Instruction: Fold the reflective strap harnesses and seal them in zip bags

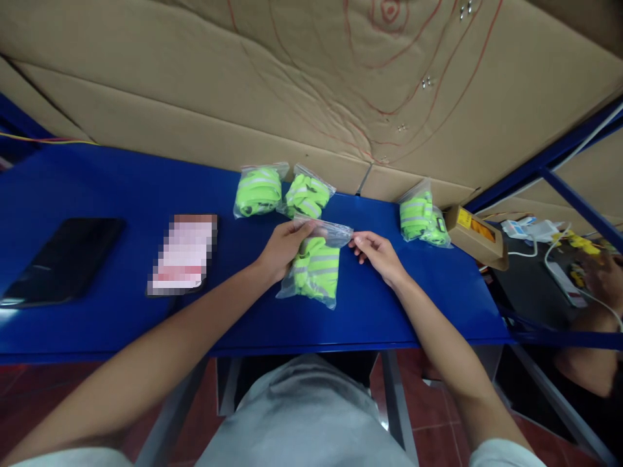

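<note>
A clear plastic bag with a neon-green reflective band inside is held just above the blue table. My left hand pinches the top left of the bag's seal. My right hand pinches the seal's right end, fingers closed on it. Two more filled bags lie side by side at the table's back edge, behind my hands. A further bag lies at the back right.
A dark phone and a second phone with a lit screen lie on the left. A small cardboard box sits at the right edge. Cardboard sheets stand behind. Another person's hand works among cables on the right.
</note>
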`<control>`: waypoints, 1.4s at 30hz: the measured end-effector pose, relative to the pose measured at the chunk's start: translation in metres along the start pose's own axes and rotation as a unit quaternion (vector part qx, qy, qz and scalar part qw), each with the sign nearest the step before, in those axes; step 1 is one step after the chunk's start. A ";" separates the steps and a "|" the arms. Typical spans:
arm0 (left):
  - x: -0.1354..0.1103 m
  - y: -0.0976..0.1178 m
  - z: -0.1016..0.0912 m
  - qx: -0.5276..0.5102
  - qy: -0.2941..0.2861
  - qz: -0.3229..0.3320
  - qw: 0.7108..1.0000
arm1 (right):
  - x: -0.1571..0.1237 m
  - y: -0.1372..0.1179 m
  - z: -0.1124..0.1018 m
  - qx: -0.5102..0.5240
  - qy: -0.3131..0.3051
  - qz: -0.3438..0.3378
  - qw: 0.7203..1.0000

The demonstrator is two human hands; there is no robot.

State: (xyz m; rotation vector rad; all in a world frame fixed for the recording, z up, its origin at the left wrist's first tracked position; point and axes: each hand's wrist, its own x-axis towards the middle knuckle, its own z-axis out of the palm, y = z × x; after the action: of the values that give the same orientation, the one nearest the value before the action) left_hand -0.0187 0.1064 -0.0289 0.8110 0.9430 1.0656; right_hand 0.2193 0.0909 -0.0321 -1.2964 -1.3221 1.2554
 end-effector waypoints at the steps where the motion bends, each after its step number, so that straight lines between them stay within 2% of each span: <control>1: 0.000 0.000 0.000 -0.004 -0.014 -0.005 1.000 | 0.000 0.000 0.001 0.000 -0.001 -0.001 1.000; 4: -0.002 0.002 0.001 -0.020 -0.058 -0.026 0.998 | 0.000 -0.002 0.001 0.001 0.000 -0.010 1.000; 7: -0.003 0.003 0.005 -0.038 -0.073 -0.027 0.996 | -0.001 -0.004 -0.001 -0.004 0.018 -0.034 0.999; 11: -0.005 0.004 0.009 -0.028 -0.046 -0.009 0.999 | -0.001 -0.004 -0.003 -0.027 0.036 -0.064 0.997; 15: -0.007 0.004 0.012 -0.005 -0.025 0.005 1.000 | -0.002 -0.004 -0.002 -0.049 0.026 -0.075 0.996; 22: -0.011 0.003 0.016 -0.015 -0.045 0.013 0.999 | -0.004 -0.005 0.000 -0.064 0.022 -0.107 0.992; 35: -0.007 -0.004 0.014 -0.031 -0.012 0.001 0.999 | 0.000 0.002 -0.003 -0.072 0.033 -0.111 0.991; 42: -0.011 -0.003 0.015 -0.021 -0.023 -0.002 1.000 | -0.003 0.001 -0.001 -0.099 0.038 -0.126 0.986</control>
State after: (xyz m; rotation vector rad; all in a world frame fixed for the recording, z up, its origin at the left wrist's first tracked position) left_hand -0.0056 0.0941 -0.0230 0.7958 0.8799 1.0556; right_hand 0.2209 0.0876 -0.0329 -1.2512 -1.5321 0.9103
